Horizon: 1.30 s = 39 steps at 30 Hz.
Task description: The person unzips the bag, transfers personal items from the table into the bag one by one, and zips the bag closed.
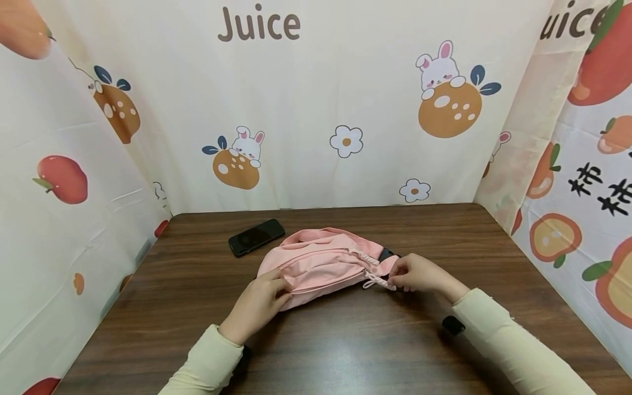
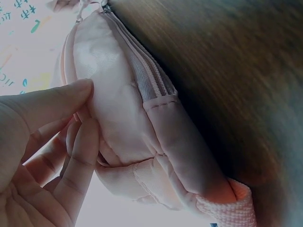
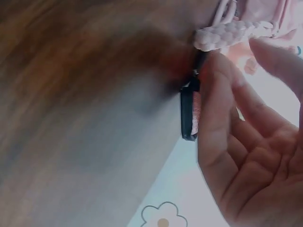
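A pink waist bag (image 1: 321,266) lies on the dark wooden table, with two zippers along its front. At its left end my left hand (image 1: 264,299) grips the fabric; in the left wrist view the thumb (image 2: 71,97) presses the bag's side (image 2: 113,94) with the other fingers curled beside it. My right hand (image 1: 417,274) is at the bag's right end, pinching a braided zipper pull (image 1: 380,281) by its tip. The right wrist view shows that braid (image 3: 227,36) close to the thumb and fingertips, beside a black buckle part (image 3: 189,113).
A black smartphone (image 1: 257,237) lies behind the bag, to the left. Black strap hardware (image 1: 387,254) sits by the bag's right end. Printed fabric walls (image 1: 306,109) stand along the table's back and both sides.
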{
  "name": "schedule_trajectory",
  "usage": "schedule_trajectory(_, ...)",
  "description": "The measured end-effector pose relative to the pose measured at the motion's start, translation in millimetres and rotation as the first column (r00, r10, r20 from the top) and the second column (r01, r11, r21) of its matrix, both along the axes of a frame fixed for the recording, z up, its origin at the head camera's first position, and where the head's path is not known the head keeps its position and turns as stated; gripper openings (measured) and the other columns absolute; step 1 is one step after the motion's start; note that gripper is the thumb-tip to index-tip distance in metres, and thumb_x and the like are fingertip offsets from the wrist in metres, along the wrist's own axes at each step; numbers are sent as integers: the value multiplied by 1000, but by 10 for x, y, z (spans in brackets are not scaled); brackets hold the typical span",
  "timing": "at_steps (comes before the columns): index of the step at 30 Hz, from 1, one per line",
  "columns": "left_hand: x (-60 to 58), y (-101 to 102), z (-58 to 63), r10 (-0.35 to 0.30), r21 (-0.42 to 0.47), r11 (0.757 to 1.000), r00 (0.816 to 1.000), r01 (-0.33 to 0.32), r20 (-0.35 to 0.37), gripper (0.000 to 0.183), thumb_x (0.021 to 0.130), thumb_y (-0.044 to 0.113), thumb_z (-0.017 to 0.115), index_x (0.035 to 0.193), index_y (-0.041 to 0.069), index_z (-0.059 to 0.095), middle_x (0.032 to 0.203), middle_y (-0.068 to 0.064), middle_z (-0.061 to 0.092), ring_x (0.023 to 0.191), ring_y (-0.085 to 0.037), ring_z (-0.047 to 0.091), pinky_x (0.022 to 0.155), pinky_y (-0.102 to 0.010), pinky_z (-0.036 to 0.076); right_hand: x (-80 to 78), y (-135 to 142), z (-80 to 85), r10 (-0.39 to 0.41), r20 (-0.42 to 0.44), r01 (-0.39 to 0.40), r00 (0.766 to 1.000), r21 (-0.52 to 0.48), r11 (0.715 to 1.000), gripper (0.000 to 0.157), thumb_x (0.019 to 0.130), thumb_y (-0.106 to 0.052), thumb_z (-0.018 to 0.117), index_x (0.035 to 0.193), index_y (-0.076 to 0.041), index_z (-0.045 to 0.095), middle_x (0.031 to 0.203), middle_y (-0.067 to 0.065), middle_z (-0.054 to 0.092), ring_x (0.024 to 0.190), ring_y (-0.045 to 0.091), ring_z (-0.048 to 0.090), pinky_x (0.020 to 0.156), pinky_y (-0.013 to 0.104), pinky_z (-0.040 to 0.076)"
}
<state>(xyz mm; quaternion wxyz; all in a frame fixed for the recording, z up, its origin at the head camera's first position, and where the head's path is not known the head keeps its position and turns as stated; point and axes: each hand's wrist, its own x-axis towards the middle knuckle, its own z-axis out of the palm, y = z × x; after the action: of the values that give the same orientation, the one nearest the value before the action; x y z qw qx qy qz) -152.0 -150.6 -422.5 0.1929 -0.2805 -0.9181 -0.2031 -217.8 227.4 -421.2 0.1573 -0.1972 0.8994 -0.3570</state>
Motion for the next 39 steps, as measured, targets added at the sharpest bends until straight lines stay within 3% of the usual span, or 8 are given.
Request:
schedule_trajectory(8, -1, -1, -5, 4, -2, 1000, 1000, -4, -30, 14, 73, 9, 83, 76, 15, 71, 81, 8, 59, 71, -5, 57, 68, -26, 52, 24, -145, 64, 7, -203, -11, 979, -15, 1000, 10, 91, -16, 67, 91, -11, 75, 66, -3, 61, 56, 1, 48, 54, 20, 40)
schedule_trajectory(17, 0, 34, 41, 12, 5, 1000, 999, -12, 32, 12, 75, 9, 81, 78, 15, 72, 82, 7, 60, 72, -6, 54, 68, -26, 51, 44, -320, 63, 9, -353, 12, 936, 55, 998, 13, 89, -16, 69, 95, -11, 78, 79, -5, 72, 61, 3, 48, 59, 21, 42)
schedule_trajectory(21, -8, 72, 78, -1, 16, 1000, 999, 0, 47, 11, 77, 11, 80, 78, 16, 71, 81, 8, 59, 72, -5, 53, 68, -24, 50, 28, -366, 58, -2, -368, 29, 930, 68, 997, 13, 88, -15, 69, 97, -12, 78, 78, -5, 71, 57, 4, 43, 56, 21, 38)
schedule_trajectory(25, -34, 140, 133, -19, 17, 1000, 1000, 19, 6, 12, 79, 11, 77, 75, 18, 68, 77, 8, 57, 70, -4, 50, 65, -21, 47, 8, -406, 48, -8, -373, 40, 928, 77, 996, 13, 88, -16, 70, 97, -15, 78, 75, -8, 69, 56, 3, 42, 55, 21, 37)
schedule_trajectory(30, -81, 285, 231, -53, 27, 998, 997, 55, -48, 9, 81, 13, 77, 78, 17, 69, 75, 7, 57, 69, -5, 49, 64, -22, 45, -11, -436, 44, -18, -374, 53, 927, 83, 995, 11, 87, -17, 71, 95, -16, 78, 78, -8, 71, 60, 3, 45, 58, 21, 39)
schedule_trajectory(34, -112, 435, 312, -90, 62, 994, 996, 91, -29, 4, 83, 14, 76, 84, 15, 72, 79, 6, 64, 74, -7, 57, 71, -25, 50, -19, -448, 37, -25, -371, 61, 928, 87, 994, 11, 86, -16, 71, 95, -16, 78, 81, -7, 72, 63, 3, 50, 59, 22, 41)
schedule_trajectory(39, -169, 637, 391, -116, 80, 990, 993, 117, -20, 4, 86, 13, 72, 90, 13, 72, 83, 4, 66, 76, -8, 57, 72, -27, 51, -23, -456, 13, -30, -373, 66, 927, 85, 994, 10, 86, -16, 72, 93, -15, 78, 83, -4, 74, 69, 2, 59, 60, 22, 46)
